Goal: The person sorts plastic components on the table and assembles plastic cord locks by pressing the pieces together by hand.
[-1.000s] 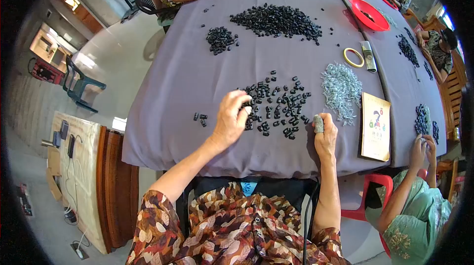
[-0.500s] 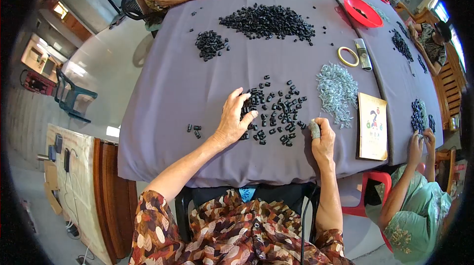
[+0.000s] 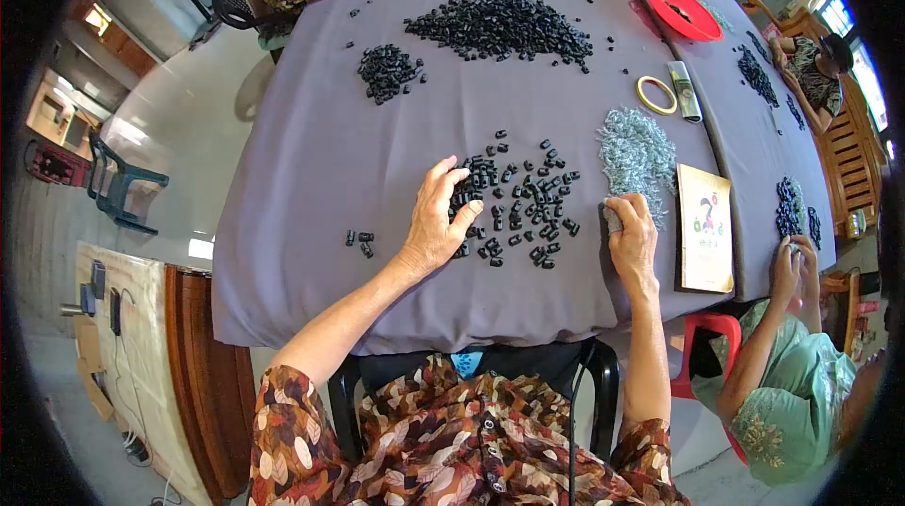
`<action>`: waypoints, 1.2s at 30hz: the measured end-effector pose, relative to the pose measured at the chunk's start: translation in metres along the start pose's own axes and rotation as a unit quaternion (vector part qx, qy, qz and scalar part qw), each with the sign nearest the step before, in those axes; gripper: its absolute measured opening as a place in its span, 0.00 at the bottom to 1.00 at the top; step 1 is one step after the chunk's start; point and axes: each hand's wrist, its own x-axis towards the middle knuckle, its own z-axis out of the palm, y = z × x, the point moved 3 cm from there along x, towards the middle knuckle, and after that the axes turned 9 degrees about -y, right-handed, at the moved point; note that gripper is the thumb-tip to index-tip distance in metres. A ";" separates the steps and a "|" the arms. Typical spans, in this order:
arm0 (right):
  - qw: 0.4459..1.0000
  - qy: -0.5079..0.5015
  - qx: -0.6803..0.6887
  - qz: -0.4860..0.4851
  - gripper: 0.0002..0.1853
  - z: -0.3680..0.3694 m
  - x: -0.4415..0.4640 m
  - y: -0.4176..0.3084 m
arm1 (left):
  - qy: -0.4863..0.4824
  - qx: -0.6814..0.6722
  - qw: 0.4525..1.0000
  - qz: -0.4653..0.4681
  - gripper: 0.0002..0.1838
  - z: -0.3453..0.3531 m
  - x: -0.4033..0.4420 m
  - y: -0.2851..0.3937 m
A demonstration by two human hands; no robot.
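Note:
My left hand [image 3: 437, 221] rests at the left edge of a loose spread of small black plastic pieces [image 3: 528, 204]. Its thumb and fingers are apart and curved against the nearest pieces. My right hand [image 3: 633, 244] is at the near edge of a heap of small clear plastic pieces [image 3: 636, 153]. Its fingers are bent closed, and a grey covering wraps the thumb tip [image 3: 613, 217]. Whatever may be between those fingertips is hidden. A few black pieces [image 3: 360, 242] lie apart to the left of my left hand.
Further back lie a large black heap [image 3: 500, 30] and a smaller one [image 3: 388, 73]. On the right are a booklet [image 3: 705, 233], a tape roll [image 3: 657, 95], a packet [image 3: 685, 91] and a red basin [image 3: 683, 11]. Other people sit around the grey-covered table [image 3: 292, 223], one nearby at right [image 3: 787, 402].
My right hand has moved away from the black pieces, rightward and forward to the clear heap. The left hand stays beside the black pieces. The whole view has shifted slightly.

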 end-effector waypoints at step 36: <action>0.988 0.129 0.032 -0.081 0.20 0.080 0.221 0.040 | 0.083 -0.007 0.997 0.008 0.23 -0.010 0.193 -0.078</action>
